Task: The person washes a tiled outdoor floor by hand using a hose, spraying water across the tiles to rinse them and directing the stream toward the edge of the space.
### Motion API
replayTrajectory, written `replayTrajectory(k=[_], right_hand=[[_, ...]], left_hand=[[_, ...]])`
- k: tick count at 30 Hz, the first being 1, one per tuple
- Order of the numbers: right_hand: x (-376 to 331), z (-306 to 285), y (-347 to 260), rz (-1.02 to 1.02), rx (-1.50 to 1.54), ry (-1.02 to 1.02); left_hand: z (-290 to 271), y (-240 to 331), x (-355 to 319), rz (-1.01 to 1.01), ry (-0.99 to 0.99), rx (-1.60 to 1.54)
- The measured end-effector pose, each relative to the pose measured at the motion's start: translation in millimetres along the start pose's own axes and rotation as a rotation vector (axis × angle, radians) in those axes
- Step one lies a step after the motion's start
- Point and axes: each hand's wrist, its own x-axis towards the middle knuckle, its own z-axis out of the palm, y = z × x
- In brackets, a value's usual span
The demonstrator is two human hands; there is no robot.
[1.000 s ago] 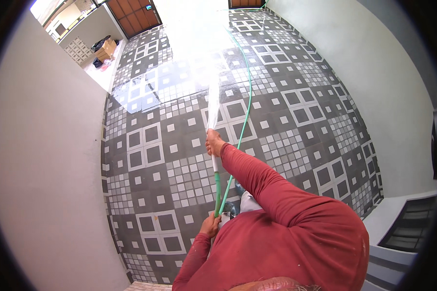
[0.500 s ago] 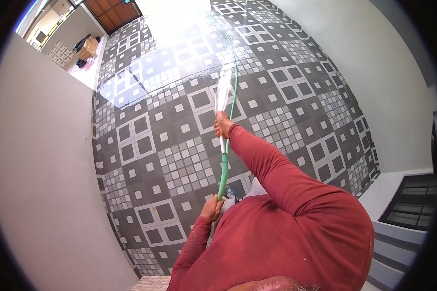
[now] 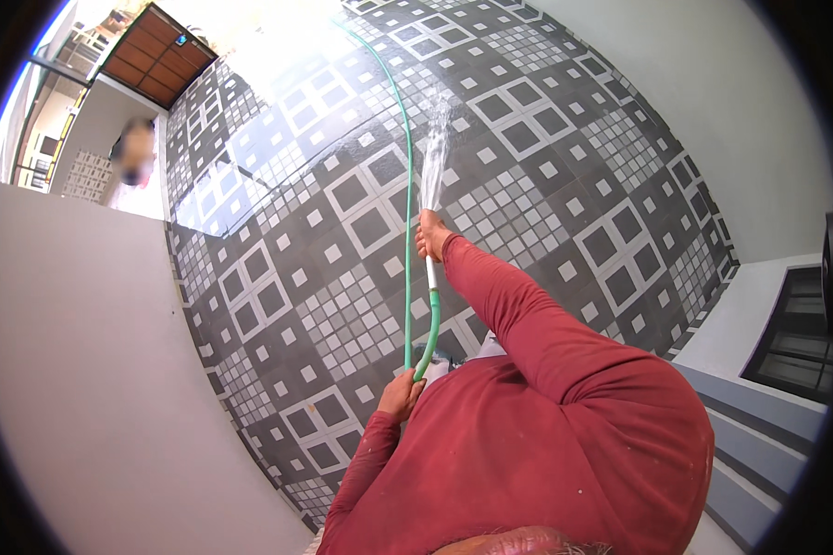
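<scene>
My right hand (image 3: 429, 235) is closed around a white pipe (image 3: 431, 275) fixed to the end of a green garden hose (image 3: 434, 319). Water (image 3: 438, 153) streams out past my fingers and fans over the patterned floor tiles. Close to my body, my left hand (image 3: 400, 396) is wrapped round the hose where it bends. The hose's long run lies left of the pipe and stretches away toward the bright far end. My fingers partly hide the pipe's tip.
Wet tiles (image 3: 217, 208) shine at the far left. Pale walls (image 3: 74, 361) flank the floor on both sides. A brown panelled gate (image 3: 162, 55) stands at the far left, near a blurred brown object (image 3: 137, 150). Grey-blue steps (image 3: 759, 416) and a dark window (image 3: 791, 333) are at right.
The spray has swung rightward over the tiles. The hose's long run, before on the right of the pipe, now lies on its left. Both hands keep their grip.
</scene>
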Motion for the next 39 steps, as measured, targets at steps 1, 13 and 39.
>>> replayTrajectory(k=[1,13,39], right_hand=[[-2,-15,-15,-0.025,0.008,0.005],[-16,-158,-182,-0.128,0.132,-0.032],[77,-328,-497,-0.097,0.101,0.344]], left_hand=[[3,8,13,0.0,-0.026,0.015],[6,159,164,0.162,-0.215,0.246],[-26,314,522,0.354,-0.465,0.134]])
